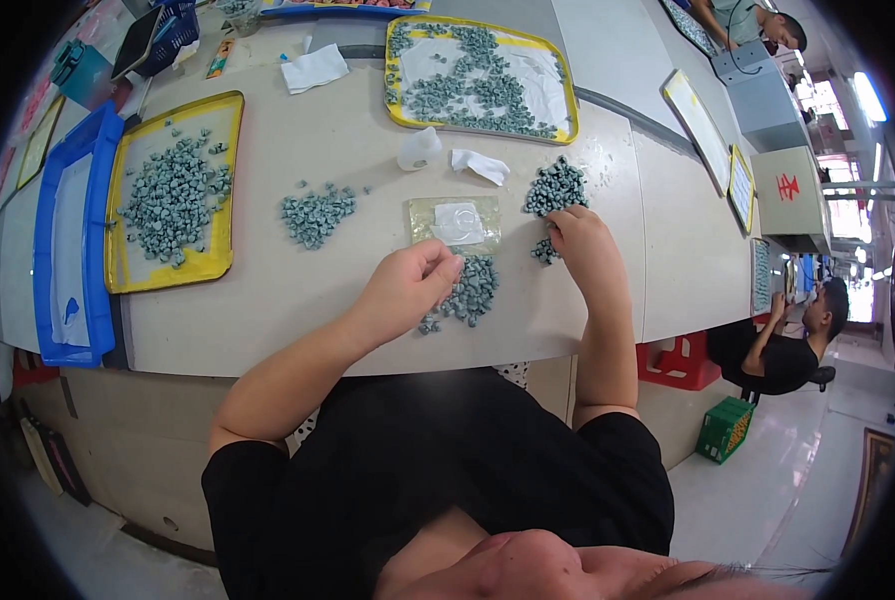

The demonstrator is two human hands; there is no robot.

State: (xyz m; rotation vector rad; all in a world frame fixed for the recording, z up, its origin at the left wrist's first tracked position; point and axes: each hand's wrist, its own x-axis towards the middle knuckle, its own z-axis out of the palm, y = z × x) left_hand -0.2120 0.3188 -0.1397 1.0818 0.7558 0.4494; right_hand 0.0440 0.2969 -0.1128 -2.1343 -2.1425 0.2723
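Observation:
My left hand (408, 287) has thumb and fingers pinched together at the left edge of a pile of small grey-green pieces (476, 290); whatever is between the fingertips is too small to make out. Just beyond that pile lies a yellowish translucent pad (424, 228) with a white square (458, 222) on it. My right hand (588, 245) reaches into another pile of the same pieces (556, 187), fingers curled down and closed among them. Its fingertips are partly hidden. A looser pile (318, 213) sits to the left on the table.
A yellow-rimmed tray (238, 190) of pieces stands at left beside a blue tray (43, 250). Another yellow-rimmed tray (571, 100) holds pieces at the back. Near the middle are a white roll (420, 149) and folded tissue (480, 166). Two other people (803, 340) sit at the right.

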